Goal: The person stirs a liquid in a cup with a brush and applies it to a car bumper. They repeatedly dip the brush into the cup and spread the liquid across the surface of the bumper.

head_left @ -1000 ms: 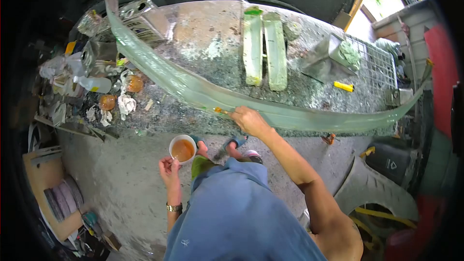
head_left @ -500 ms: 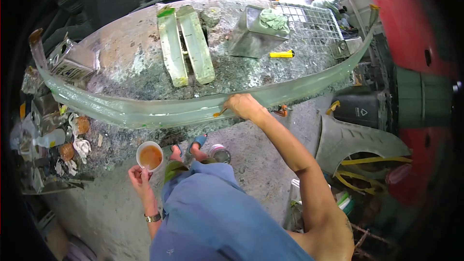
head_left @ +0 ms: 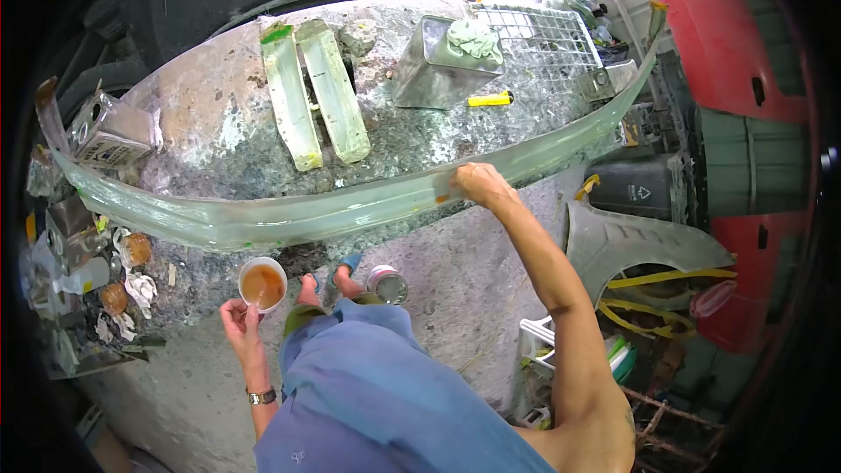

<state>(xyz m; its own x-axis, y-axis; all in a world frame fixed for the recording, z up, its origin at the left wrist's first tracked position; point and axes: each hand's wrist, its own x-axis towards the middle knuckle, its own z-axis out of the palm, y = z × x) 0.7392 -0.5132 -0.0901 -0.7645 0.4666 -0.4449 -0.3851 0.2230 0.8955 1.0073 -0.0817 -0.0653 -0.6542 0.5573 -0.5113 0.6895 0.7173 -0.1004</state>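
My left hand [head_left: 241,322] pinches the rim of a white cup [head_left: 260,264] that holds amber-brown liquid. Over the front of the bench, my right hand [head_left: 480,184] is closed on what looks like a small brush [head_left: 443,199]; just an orange-brown tip shows, and the fingers hide the rest. That tip is against the face of a long, curved, translucent greenish strip [head_left: 350,208], which is glossy on its left part. The strip runs along the bench's front edge, with both ends curling upward.
On the stained bench [head_left: 228,123] lie two narrow pale moulded pieces [head_left: 335,92], a metal can [head_left: 447,66] topped by a crumpled cloth [head_left: 473,38], a yellow cutter [head_left: 491,99] and a wire grid [head_left: 543,35]. An open tin [head_left: 386,285] stands by my feet. A grey fender [head_left: 631,236] is at right.
My right hand and the brush tip have shifted right along the strip. The view has also turned slightly. My left hand still holds the cup.
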